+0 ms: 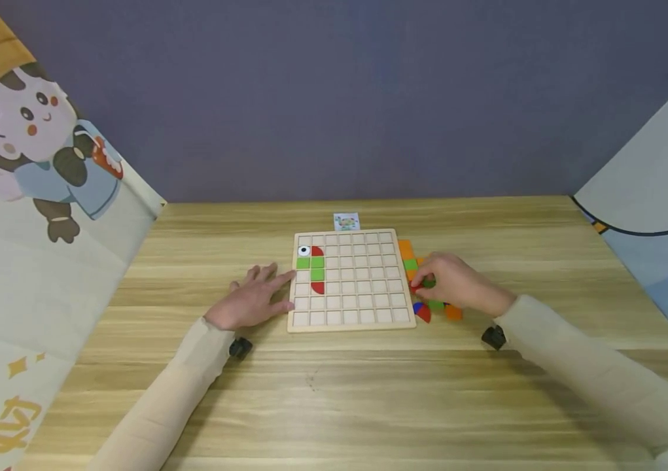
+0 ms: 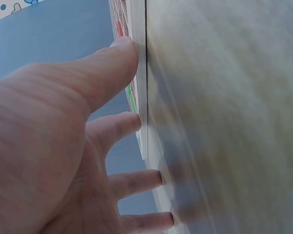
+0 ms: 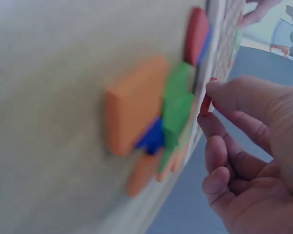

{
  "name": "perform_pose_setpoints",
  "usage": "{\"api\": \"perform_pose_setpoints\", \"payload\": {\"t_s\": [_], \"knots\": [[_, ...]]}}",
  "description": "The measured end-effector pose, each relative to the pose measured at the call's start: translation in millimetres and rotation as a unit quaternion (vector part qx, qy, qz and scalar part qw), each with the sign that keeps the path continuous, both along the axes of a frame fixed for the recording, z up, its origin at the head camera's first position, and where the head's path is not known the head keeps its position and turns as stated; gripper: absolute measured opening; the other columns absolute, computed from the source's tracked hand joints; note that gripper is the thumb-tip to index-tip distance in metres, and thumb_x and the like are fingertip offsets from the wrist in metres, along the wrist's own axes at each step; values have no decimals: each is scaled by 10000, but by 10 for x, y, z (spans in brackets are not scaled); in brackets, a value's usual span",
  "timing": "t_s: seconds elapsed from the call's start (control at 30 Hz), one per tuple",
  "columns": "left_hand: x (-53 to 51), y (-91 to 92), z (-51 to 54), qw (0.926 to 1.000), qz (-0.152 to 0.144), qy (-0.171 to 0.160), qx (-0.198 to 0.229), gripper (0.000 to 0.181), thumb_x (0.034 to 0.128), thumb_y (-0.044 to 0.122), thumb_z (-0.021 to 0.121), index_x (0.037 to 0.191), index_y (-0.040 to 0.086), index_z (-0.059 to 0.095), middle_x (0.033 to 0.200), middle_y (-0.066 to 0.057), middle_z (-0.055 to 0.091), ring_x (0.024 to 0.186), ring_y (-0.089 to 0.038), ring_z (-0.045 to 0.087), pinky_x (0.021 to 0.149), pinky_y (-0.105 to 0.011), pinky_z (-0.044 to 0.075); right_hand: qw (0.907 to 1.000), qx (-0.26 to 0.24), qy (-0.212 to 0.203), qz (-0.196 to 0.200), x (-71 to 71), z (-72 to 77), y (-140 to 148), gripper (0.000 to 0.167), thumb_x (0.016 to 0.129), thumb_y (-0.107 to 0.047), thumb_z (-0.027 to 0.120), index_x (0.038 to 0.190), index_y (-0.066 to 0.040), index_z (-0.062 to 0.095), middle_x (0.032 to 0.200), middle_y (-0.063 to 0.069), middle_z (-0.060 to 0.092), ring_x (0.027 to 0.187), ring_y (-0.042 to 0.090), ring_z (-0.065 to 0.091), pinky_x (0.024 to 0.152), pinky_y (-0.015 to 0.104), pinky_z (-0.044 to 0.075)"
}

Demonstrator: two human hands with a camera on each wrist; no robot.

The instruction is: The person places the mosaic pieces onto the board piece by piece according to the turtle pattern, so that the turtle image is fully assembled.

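A wooden grid board (image 1: 348,281) lies on the table. On its left side sit a white eye tile (image 1: 303,250), green square tiles (image 1: 317,275) and red quarter-round tiles (image 1: 318,288). My left hand (image 1: 251,301) has its fingers spread, with the thumb and index finger touching the board's left edge. My right hand (image 1: 457,281) pinches a small red tile (image 3: 206,103) between thumb and index finger, just above the loose pieces at the board's right edge. The held tile's full shape is hidden by the fingers.
Loose tiles lie right of the board: orange squares (image 3: 136,107), green pieces (image 3: 177,109), a blue triangle (image 3: 152,139) and a red-and-blue pair (image 1: 422,312). A small picture card (image 1: 347,222) touches the board's back edge. A dark wall (image 1: 369,98) stands behind the table.
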State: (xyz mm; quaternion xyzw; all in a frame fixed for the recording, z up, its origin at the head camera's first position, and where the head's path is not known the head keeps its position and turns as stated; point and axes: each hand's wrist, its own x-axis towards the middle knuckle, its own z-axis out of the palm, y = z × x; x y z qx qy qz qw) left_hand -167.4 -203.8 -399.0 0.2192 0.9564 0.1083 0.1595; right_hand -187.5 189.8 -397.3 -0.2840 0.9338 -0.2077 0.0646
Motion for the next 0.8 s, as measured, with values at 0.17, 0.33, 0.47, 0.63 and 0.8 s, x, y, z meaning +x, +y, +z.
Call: {"api": "perform_pose_setpoints", "payload": {"t_s": [0.17,0.33,0.47,0.63,0.8], "knots": [[4,-16,16,10000,39,-37,-4,681,949,518,466,1521,248,213,1545,-211,99,1346,-531,85,890,-788,183,9999,-115,9,74,-153,149,-138,113,782,-146,786,891,-163,761,767,-79,588,656,153,482,568,312,436],[1,-27,10,10000,71,-48,-20,682,947,525,462,1521,253,212,1548,-203,96,1348,-527,80,896,-786,174,9985,-320,-411,160,-413,184,-516,115,807,-175,768,920,-155,769,859,-73,643,687,146,517,587,306,444],[-3,-13,-8,9999,58,-82,20,680,944,536,459,1519,266,216,1550,-195,96,1352,-519,80,903,-783,170,9968,-368,-579,401,-627,120,-845,97,801,-183,773,896,-164,774,876,-89,672,695,141,536,601,296,451],[0,8,-7,9999,88,-98,17,680,942,533,465,1518,272,216,1552,-191,95,1356,-512,74,913,-776,171,9927,-478,-978,527,-784,73,-1158,80,814,-155,755,894,-155,765,891,-88,673,647,157,519,583,306,443],[-4,16,8,9999,128,-100,-24,677,943,537,461,1518,278,215,1553,-187,93,1359,-507,75,917,-772,176,9898,-472,-1017,874,-851,15,-1319,64,834,-111,724,876,-144,758,898,-72,665,697,104,578,638,269,489]]}}
